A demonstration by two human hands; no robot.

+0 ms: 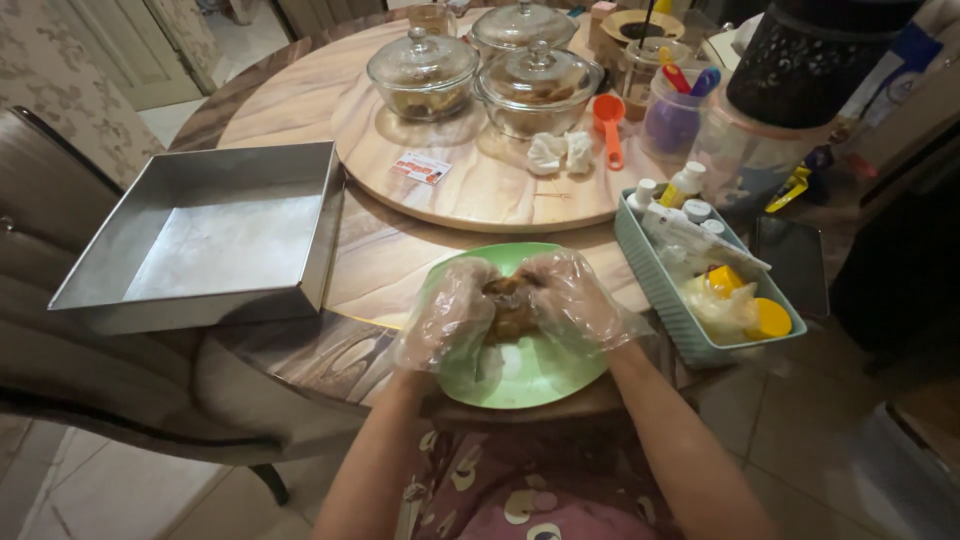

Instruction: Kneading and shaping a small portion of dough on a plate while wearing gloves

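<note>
— Both hands were gloved in clear plastic; what did they grip?
— Left hand (448,312) and right hand (572,298) were closed together around a brown lump of food (510,305), fingers curled over it, above the green plate (535,375) at the near table edge.
— Surroundings?
— Square metal baking pan (215,235) lay to the left. Teal tray of bottles (660,285) stood just right of the plate. Beyond, the round wooden turntable (480,185) carried three lidded glass casserole dishes (423,73) and an orange measuring scoop (609,125).
</note>
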